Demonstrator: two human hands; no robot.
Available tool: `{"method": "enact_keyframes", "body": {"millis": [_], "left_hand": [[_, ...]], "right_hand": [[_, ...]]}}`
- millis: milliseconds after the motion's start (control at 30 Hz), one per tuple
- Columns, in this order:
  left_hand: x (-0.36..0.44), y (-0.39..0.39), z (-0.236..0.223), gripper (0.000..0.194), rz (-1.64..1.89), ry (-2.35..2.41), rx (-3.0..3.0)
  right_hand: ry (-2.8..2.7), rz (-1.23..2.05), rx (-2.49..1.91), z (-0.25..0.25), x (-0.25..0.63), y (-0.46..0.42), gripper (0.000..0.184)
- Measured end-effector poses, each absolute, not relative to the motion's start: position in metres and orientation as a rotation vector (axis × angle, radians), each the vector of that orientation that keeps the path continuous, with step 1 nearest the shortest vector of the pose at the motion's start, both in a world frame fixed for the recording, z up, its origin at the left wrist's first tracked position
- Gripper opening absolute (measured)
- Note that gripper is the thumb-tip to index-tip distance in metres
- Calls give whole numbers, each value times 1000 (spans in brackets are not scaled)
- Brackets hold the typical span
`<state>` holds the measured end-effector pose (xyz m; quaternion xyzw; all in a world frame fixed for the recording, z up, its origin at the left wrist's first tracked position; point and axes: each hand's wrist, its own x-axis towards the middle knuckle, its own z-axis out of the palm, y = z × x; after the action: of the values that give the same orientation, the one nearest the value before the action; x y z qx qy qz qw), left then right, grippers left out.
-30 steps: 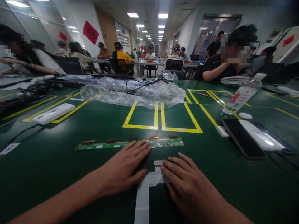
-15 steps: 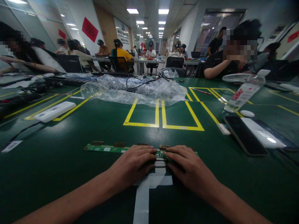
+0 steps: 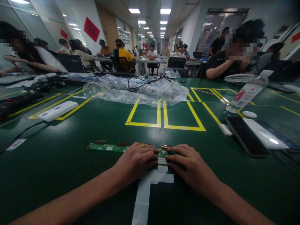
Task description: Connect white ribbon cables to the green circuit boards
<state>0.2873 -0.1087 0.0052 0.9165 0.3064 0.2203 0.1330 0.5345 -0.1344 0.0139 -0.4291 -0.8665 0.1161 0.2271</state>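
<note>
A long, narrow green circuit board [image 3: 109,148] with brown film tabs on its far edge lies across the table in front of me. A white flat ribbon cable [image 3: 142,200] runs up from below, bends sideways, and ends in a connector [image 3: 162,161] against the board's near edge. My left hand [image 3: 138,161] is closed over the board, its fingertips beside the connector's left end. Opposite it, my right hand [image 3: 188,161] has curled fingers on the board and at the connector's right end. My palms hide part of the board; whether the connector is seated I cannot tell.
Crumpled clear plastic wrap [image 3: 140,90] with black cables lies farther back. A white device [image 3: 58,111] with a cord is at left. On the right are a phone [image 3: 246,136], a white power bank [image 3: 262,134] and a water bottle [image 3: 249,92]. People sit around the table.
My right hand has carried the cable's connector forward to the board. The board has shifted right and nearer. My left hand has moved beside the connector, and both hands are now nearly still.
</note>
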Motion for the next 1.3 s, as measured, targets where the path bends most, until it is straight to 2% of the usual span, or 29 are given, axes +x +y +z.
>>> {"method": "enact_keyframes", "body": {"millis": [833, 1033, 1167, 1300], "left_hand": [[290, -115, 7, 20, 589, 915, 2743], [290, -133, 16, 51, 256, 1032, 2769], [277, -116, 14, 59, 114, 1253, 2671], [227, -69, 3, 64, 125, 1680, 2514]], "right_hand": [[-2477, 179, -1167, 10, 532, -133, 18], [-2392, 145, -1130, 11, 533, -129, 22], [-2292, 148, -1148, 12, 537, -129, 24], [-2307, 204, -1173, 12, 545, -134, 26]]}}
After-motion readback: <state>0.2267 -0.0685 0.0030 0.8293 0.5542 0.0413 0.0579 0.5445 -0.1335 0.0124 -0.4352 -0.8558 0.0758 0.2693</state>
